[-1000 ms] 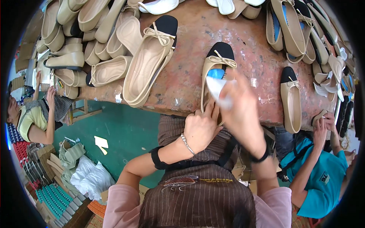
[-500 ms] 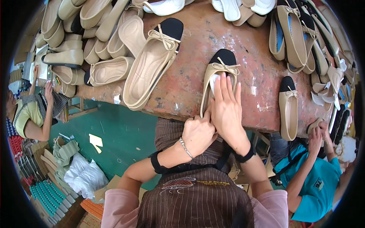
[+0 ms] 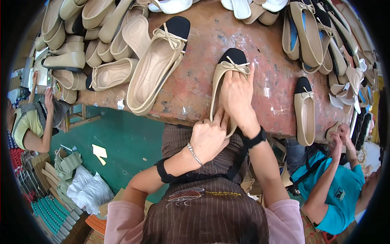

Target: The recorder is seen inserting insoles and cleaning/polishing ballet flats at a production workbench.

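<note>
A beige ballet flat (image 3: 216, 86) with a black toe cap and a bow lies at the table's front edge, toe pointing away from me. My left hand (image 3: 208, 137) is closed on its heel end, fingertips at the opening. Inside the shoe, my right hand (image 3: 237, 95) reaches toward the toe. Its fingers are stretched out with their tips hidden under the bow, while one finger lies outside along the shoe's right side. Whatever lies under this hand in the shoe cannot be seen.
A larger-looking pair of flats (image 3: 152, 69) stands left, beside piled beige shoes (image 3: 67, 59). One flat (image 3: 304, 112) lies right, near more shoes (image 3: 310, 36). White insoles (image 3: 239, 7) sit at the back. Co-workers are at left (image 3: 30, 126) and right (image 3: 333, 187).
My right hand has slid forward, its fingertips going under the bow into the toe; the white insole seen beneath it is now hidden. My left hand stays at the heel.
</note>
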The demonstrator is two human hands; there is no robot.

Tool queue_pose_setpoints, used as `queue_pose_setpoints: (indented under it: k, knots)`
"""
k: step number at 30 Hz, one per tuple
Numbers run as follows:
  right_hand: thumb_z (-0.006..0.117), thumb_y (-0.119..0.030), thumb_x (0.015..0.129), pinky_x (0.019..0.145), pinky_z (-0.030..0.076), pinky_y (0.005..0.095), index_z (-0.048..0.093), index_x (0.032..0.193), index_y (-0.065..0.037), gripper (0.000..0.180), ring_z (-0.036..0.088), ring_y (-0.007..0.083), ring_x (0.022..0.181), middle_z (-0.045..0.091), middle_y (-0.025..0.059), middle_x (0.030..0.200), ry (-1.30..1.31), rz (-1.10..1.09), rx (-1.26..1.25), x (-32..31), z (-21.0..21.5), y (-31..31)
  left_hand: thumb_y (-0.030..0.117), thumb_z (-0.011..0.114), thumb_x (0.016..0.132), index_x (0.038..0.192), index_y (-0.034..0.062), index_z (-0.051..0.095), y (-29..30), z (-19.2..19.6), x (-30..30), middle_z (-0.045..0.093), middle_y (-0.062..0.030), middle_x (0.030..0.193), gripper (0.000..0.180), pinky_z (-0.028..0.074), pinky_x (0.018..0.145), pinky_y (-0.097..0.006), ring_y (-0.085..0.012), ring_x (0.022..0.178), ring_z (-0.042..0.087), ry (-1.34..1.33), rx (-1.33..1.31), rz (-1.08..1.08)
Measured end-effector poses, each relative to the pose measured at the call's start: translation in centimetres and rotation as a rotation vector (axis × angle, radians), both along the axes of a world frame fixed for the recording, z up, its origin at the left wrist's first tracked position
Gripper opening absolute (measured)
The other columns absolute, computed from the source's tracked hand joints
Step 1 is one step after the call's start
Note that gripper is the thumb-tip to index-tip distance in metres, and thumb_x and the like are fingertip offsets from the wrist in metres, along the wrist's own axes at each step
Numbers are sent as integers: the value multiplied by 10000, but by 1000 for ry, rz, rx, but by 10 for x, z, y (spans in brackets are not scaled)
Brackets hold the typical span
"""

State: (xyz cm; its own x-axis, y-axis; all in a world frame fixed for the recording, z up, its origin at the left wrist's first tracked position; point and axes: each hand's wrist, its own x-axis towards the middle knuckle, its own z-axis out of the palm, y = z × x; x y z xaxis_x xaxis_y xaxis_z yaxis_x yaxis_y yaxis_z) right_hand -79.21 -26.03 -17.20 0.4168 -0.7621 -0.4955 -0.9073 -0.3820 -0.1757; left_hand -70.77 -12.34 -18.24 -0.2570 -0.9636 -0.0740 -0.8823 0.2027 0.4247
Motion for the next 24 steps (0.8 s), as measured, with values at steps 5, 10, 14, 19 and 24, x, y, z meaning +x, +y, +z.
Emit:
queue_pose_setpoints:
  k: [5,10,14,19,24]
  knots:
    - [500,-88,848,1186,113,617,335,1390,196,634,454,450,1328,448,375,1383,-148,59,-567,-19,-46,66,288,792,694,1046,-11,668,4,-10,-2,634,-196,1192,479,571,601,-380,-291,693,694,11,35,16]
    - [495,-121,867,1202,79,601,451,1330,151,539,549,395,1217,565,328,1243,-96,12,-384,-8,-36,19,297,791,700,1059,-10,665,0,1,-1,624,-203,1207,489,570,615,-378,-289,723,697,5,52,-11]
    - [481,-148,889,1201,38,623,551,1284,61,452,587,341,1161,643,228,1141,36,35,-570,-13,-52,22,312,786,704,1115,-6,644,-2,-2,-1,609,-211,1247,539,574,633,-376,-291,718,698,12,67,-44]
    - [458,-164,926,1206,-1,628,613,1205,77,399,569,372,1217,661,245,1145,123,114,-543,7,-47,9,315,776,727,1203,36,630,-2,-1,0,567,-194,1346,570,576,630,-382,-291,716,700,-3,32,-12]
    - [597,-117,831,1170,249,517,685,1136,8,341,614,367,1137,677,208,1162,-663,207,-340,-49,-36,-7,303,780,762,974,49,738,-4,23,17,573,-143,1379,334,582,684,-374,-287,765,715,41,65,-86]
